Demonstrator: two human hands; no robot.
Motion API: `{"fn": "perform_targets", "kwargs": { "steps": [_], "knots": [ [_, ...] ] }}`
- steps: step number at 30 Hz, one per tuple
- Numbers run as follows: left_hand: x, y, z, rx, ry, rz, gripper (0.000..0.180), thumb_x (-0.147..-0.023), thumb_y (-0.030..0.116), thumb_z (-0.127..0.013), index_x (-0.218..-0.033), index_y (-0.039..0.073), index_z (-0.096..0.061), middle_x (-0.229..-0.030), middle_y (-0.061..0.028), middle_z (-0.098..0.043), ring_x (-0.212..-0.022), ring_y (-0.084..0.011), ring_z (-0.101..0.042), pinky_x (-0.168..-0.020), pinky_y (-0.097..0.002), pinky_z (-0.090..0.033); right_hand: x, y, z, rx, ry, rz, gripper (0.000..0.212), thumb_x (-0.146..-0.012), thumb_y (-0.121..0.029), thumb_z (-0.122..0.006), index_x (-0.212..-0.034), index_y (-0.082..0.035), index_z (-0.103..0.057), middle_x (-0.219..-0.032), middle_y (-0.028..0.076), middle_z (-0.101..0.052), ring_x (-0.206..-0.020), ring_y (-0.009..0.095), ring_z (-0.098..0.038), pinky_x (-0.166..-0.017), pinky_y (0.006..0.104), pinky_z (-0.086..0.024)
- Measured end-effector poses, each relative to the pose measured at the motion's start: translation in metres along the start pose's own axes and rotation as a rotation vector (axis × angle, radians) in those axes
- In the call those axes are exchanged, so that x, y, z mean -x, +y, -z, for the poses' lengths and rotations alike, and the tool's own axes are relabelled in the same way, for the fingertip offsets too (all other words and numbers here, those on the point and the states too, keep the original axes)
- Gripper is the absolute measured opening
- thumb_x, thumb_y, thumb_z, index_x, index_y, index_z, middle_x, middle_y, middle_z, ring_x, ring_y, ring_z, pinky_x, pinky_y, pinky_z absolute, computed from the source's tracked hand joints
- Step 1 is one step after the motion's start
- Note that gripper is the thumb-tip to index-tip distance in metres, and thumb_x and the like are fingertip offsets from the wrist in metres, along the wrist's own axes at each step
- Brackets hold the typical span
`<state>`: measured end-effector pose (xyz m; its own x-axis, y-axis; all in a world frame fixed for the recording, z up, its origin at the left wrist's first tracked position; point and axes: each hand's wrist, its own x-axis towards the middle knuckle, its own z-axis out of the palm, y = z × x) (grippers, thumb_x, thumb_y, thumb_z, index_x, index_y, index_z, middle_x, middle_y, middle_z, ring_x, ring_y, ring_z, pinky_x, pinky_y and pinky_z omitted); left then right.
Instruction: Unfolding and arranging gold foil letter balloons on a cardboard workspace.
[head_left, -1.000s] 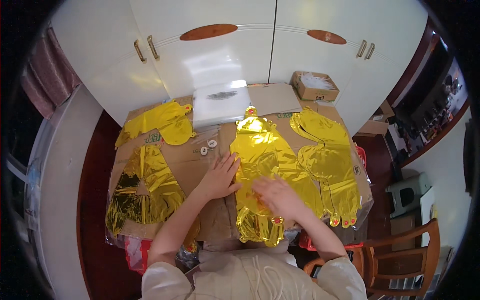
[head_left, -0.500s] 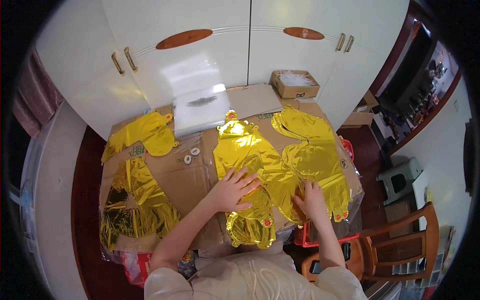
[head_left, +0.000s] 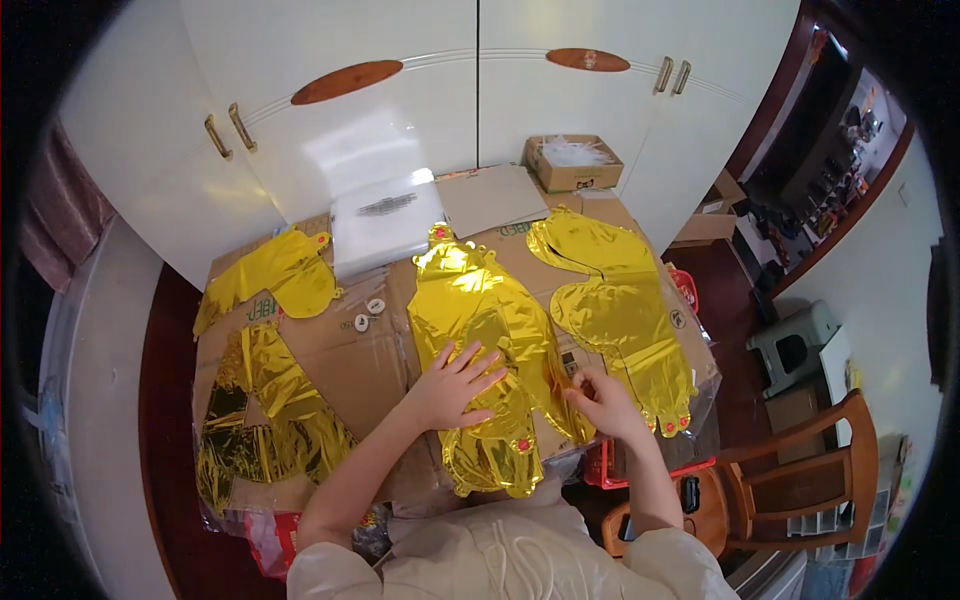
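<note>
A flat gold foil balloon (head_left: 465,305) with red dots at its ends lies in front of me, partly folded over itself. My left hand (head_left: 452,388) rests flat on its lower part with the fingers spread. At its right edge my right hand (head_left: 604,402) is closed, thumb and fingers pinching the foil. Just to the right, another flat gold foil balloon (head_left: 632,335) with curved lobes is spread out. Two more gold pieces are on the left: a bent foil balloon (head_left: 280,268) farther off and a larger one (head_left: 305,405) nearer, with a gap in its middle.
Cardboard (head_left: 360,365) covers the table. A stack of clear plastic bags (head_left: 378,232), a cardboard sheet (head_left: 492,197) and a small box (head_left: 575,172) of white strips stand along the white cabinet (head_left: 420,100). Two small white discs (head_left: 368,314) lie left of centre. A wooden chair (head_left: 800,470) is at the right.
My right hand has drawn the middle balloon's right side leftward, folding it in and baring cardboard beside the right balloon. My left hand stays on the foil. The whole view has shifted slightly.
</note>
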<state>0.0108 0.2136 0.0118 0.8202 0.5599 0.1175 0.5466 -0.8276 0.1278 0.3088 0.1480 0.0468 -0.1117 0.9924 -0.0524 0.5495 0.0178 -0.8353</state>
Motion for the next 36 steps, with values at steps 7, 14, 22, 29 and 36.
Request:
{"fn": "perform_targets", "kwargs": {
  "steps": [7,14,22,29,36],
  "knots": [
    [-0.003,0.002,-0.001,-0.013,0.013,-0.019,0.063,-0.089,0.050,-0.053,-0.141,0.015,-0.045,-0.151,-0.0088,-0.037,-0.140,-0.0317,-0.031,-0.113,-0.0575,-0.022,0.005,-0.030,-0.045,-0.007,0.104,0.232,0.014,-0.087,-0.012,-0.064,-0.097,-0.003,-0.061,-0.080,0.014,-0.064,-0.073,0.027,-0.064,-0.065,0.0364,-0.050],
    [-0.004,-0.008,-0.003,0.503,0.301,0.240,0.042,-0.088,0.031,-0.060,-0.117,0.001,-0.059,-0.126,-0.0177,-0.056,-0.122,-0.0344,-0.048,-0.102,-0.0445,-0.037,0.005,-0.057,-0.089,0.257,0.017,0.402,0.017,-0.086,-0.014,-0.064,-0.100,-0.005,-0.063,-0.087,0.014,-0.065,-0.083,0.033,-0.064,-0.073,0.0420,-0.051],
    [-0.008,0.002,0.022,1.018,0.013,0.646,0.029,-0.086,0.024,-0.067,-0.083,-0.005,-0.067,-0.063,-0.0016,-0.058,-0.058,-0.0086,-0.049,-0.055,-0.0282,-0.042,0.004,-0.062,-0.088,0.090,-0.127,0.346,0.020,-0.089,-0.017,-0.063,-0.105,-0.005,-0.062,-0.091,0.015,-0.065,-0.084,0.032,-0.065,-0.074,0.0402,-0.052],
    [-0.003,0.003,0.028,1.046,-0.009,0.798,0.026,-0.085,0.022,-0.068,-0.079,-0.003,-0.067,-0.063,-0.0012,-0.059,-0.060,-0.0095,-0.051,-0.055,-0.0280,-0.041,-0.082,-0.009,-0.035,0.244,0.033,0.468,0.038,-0.092,-0.023,-0.059,-0.124,-0.004,-0.057,-0.111,0.017,-0.064,-0.103,0.035,-0.060,-0.088,0.0426,-0.048],
    [0.000,-0.003,0.013,0.806,0.034,0.677,0.031,-0.082,0.028,-0.068,-0.083,-0.002,-0.068,-0.064,-0.0133,-0.064,-0.058,-0.0198,-0.062,-0.057,-0.0332,-0.049,-0.105,-0.002,-0.044,0.619,-0.123,0.580,0.054,-0.095,-0.029,-0.053,-0.142,-0.006,-0.040,-0.146,0.015,-0.042,-0.134,0.031,-0.041,-0.111,0.0480,-0.029]
  ]
}}
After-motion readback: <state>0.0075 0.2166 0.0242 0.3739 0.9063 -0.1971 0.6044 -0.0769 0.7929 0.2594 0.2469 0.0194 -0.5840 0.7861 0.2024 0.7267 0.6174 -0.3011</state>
